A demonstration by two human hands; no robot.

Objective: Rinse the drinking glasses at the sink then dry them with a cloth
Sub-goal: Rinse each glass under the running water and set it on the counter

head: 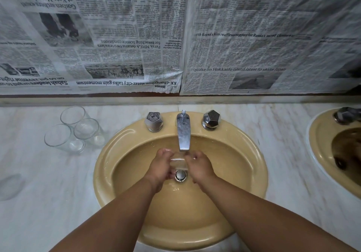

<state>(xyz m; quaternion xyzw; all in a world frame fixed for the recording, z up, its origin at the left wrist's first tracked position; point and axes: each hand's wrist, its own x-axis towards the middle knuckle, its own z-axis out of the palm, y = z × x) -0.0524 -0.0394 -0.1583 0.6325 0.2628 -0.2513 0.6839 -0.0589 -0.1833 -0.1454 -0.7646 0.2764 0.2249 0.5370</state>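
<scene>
A clear drinking glass (178, 162) lies sideways between my two hands, just under the spout of the chrome tap (183, 133) and above the drain (180, 175) of the tan sink (109, 154). My left hand (162, 165) grips its left end and my right hand (201, 166) holds its right end. Water wets the basin around the drain. Three more clear glasses (78, 129) stand upright and close together on the marble counter, left of the sink. No cloth is in view.
Two chrome knobs (154, 121) (211, 119) flank the tap. A second tan sink (322, 150) sits at the right edge. Newspaper (175, 36) covers the wall behind. A blurred glass-like shape (10, 186) lies at the counter's far left.
</scene>
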